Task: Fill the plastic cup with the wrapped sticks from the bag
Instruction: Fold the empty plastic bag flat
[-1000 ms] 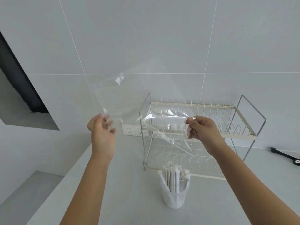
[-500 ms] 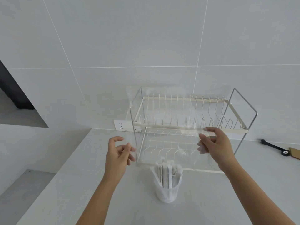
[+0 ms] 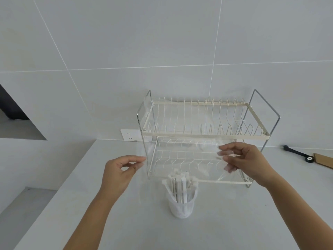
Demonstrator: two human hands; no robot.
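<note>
A clear plastic cup (image 3: pixel 182 206) stands on the counter in front of me, packed with several white wrapped sticks (image 3: pixel 180 184) standing upright. Above and behind it I hold a transparent bag (image 3: pixel 207 147) stretched flat in front of the rack; I see nothing inside it. My left hand (image 3: pixel 120 170) pinches the bag's left edge between thumb and forefinger. My right hand (image 3: pixel 245 161) grips its right side with fingers curled into the film. The bag's outline is hard to trace against the rack.
A two-tier wire dish rack (image 3: pixel 201 136) stands against the tiled wall behind the cup. A wall socket (image 3: pixel 130 135) sits left of it. A black tool (image 3: pixel 297 154) and a cardboard piece (image 3: pixel 324 160) lie far right. The counter's edge (image 3: pixel 72 170) drops off at left.
The bag came down from head height to just in front of the rack. My left hand let go of it midway and now pinches its left edge again. The right hand kept its hold.
</note>
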